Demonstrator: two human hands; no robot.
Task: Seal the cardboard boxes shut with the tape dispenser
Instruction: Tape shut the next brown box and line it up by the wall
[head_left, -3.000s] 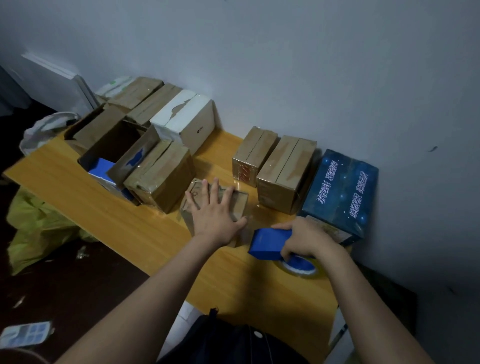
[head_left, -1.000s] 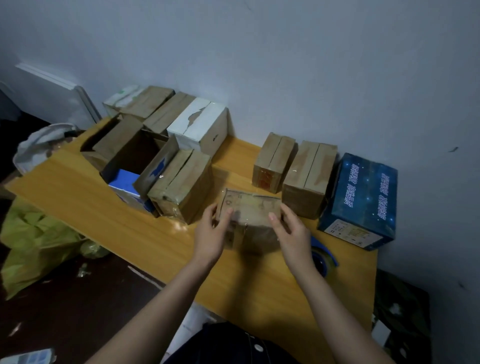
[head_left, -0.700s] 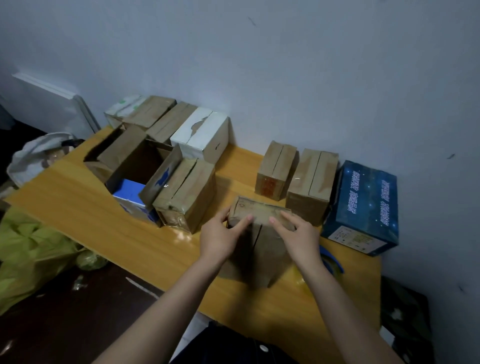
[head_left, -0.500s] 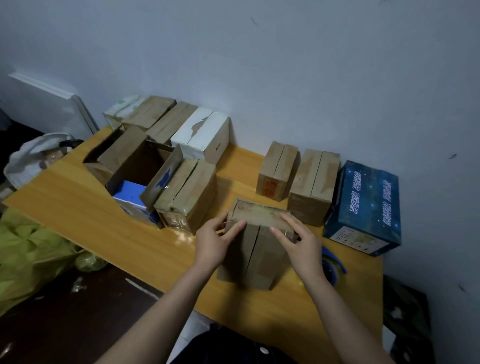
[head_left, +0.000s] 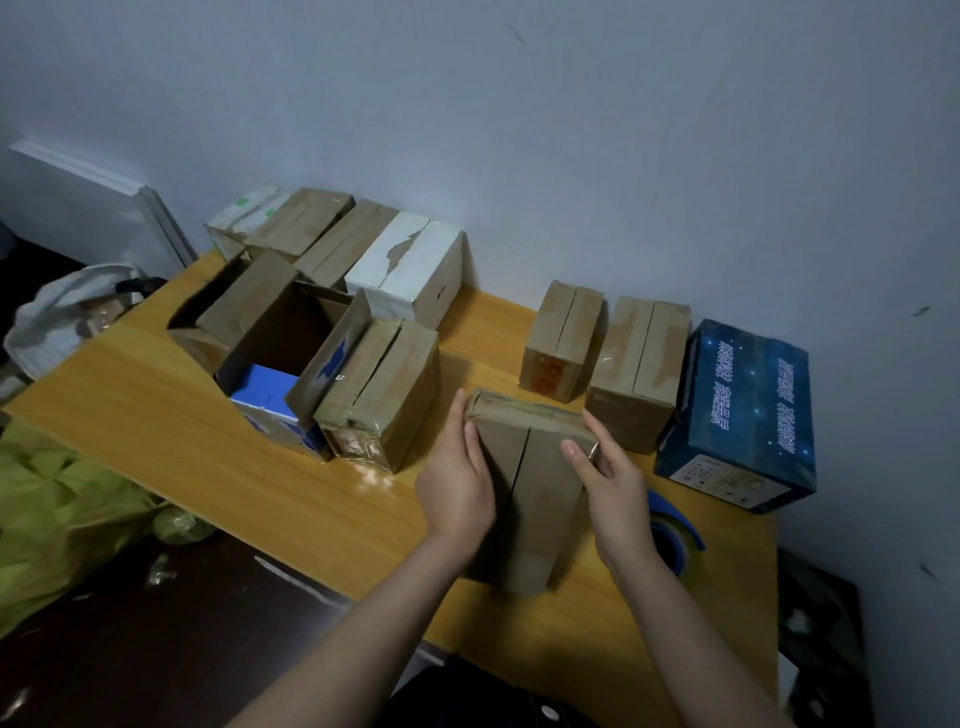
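Between your fingers (head_left: 460, 431) the cardboard box (head_left: 530, 493) has been turned so its untaped seam faces up, with your left hand (head_left: 457, 483) and right hand (head_left: 615, 488) each clasping a side. Just right of your right fingers, the tape dispenser (head_left: 672, 530) now lies released on the tabletop (head_left: 208, 431). That seam likely gets taped next.

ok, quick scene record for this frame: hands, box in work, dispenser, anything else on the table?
left hand: grips left edge of cardboard box, thumb on its face
right hand: grips its right edge
cardboard box: on wooden table, flap seam facing camera
tape dispenser: blue, on table behind right wrist, not held
open box: far left, flaps up, blue item inside
blue printed box: far right
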